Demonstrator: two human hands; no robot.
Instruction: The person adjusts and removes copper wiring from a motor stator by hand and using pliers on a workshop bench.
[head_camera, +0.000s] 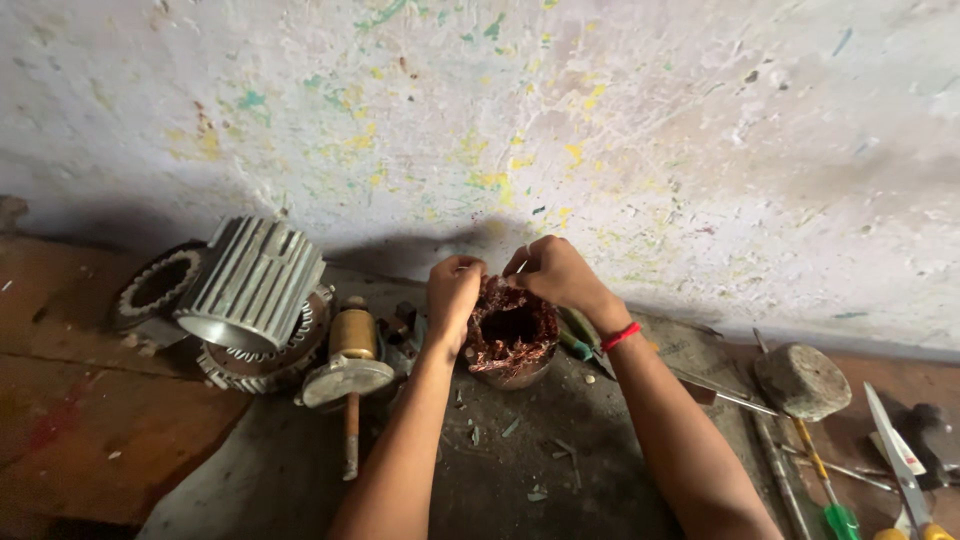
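Both hands work at the top of a motor stator (512, 338) packed with copper winding, which stands upright on the dark floor patch (500, 470) close to the wall (600, 120), near the back edge of that patch. Standing on end puts the open bore upward, so the coil ends are reachable from above.

Left hand (452, 295) is curled, fingers pinched onto the left rim of the winding, likely steadying the stator so it does not tip. Right hand (555, 272) is closed too, fingertips pinching something thin at the top back rim, probably a wire strand; too small to tell exactly. A red wrist band (620, 336) sits on the right arm.

Left of the stator: a rotor with shaft (350, 375) standing on its end plate, then a ribbed aluminium motor housing (252, 285) lying tilted on top of a toothed ring part (262, 362), with another round end cover (158, 285) behind it at the wooden floor (90, 420) edge. These look set aside, off to the left of the hands.

Right side, near the right edge: a stone (801, 381), a green-handled screwdriver (828, 495), scissors with yellow handles (905, 470), and a long metal rod (720, 390), well apart from the stator. Small wire scraps (565, 452) litter the patch in front.
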